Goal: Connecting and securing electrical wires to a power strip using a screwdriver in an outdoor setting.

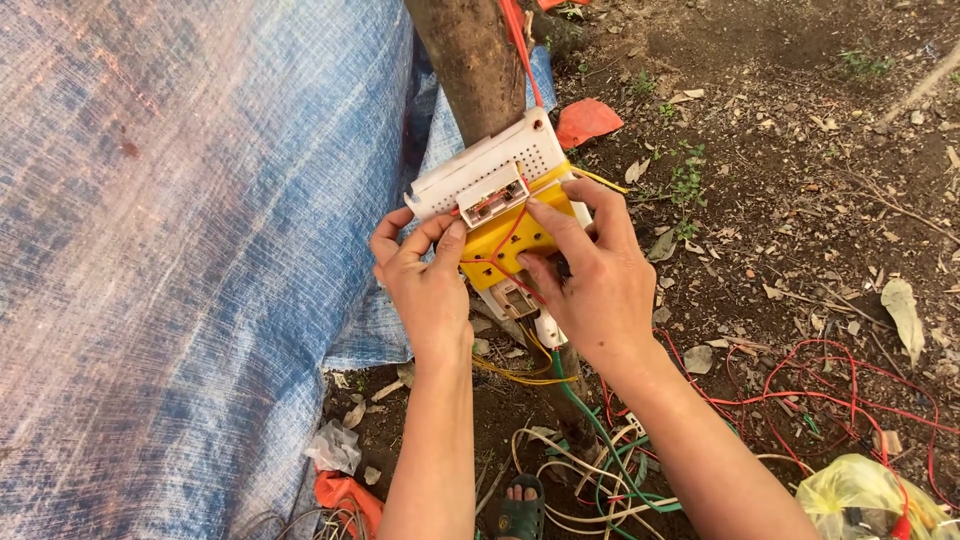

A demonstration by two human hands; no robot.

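Both hands grip the white and yellow switch box (505, 215) against the tree trunk (478, 60): our left hand (425, 285) fingers pinch its left edge, our right hand (590, 275) fingers press the yellow plate. Keep red wires (500, 245) unpinched. Yellow plastic bag (865, 495) lies lower right; blue tarp (180, 250) hangs left.

Opened white-and-yellow switch box (505, 205), red wires exposed, tilted against tree trunk.
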